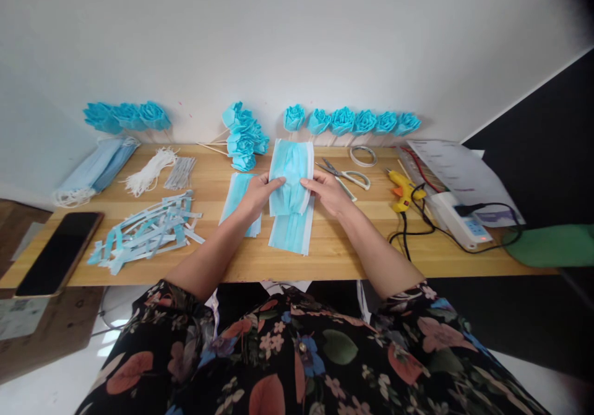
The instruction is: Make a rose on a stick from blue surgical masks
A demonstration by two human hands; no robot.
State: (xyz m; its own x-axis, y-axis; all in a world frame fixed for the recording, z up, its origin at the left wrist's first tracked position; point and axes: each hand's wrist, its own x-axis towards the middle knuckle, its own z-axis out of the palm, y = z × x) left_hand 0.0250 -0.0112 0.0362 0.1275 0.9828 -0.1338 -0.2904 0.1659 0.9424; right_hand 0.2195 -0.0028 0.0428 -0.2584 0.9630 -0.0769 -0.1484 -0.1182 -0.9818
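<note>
Between my two hands is an unfolded blue face mask (291, 167) with white edges and no ear loops in view. My left hand (260, 193) pinches its left side, thumb on top. At the right side, my right hand (327, 192) grips it the same way. Under its lower end another blue mask piece (291, 234) lies on the wooden table (232, 263). A stack of blue mask pieces (234, 195) sits beneath my left wrist, partly hidden by it. Scissors (350, 175) lie just beyond my right hand.
Blue paper-like flowers (342, 121) on sticks lean on the wall, with more flowers (244, 136) bunched centrally. Left are whole masks (99, 167), white loops (151, 171), cut strips (148, 229) and a phone (59, 254). Right are tape (363, 156), a yellow glue gun (403, 191) and a power strip (461, 220).
</note>
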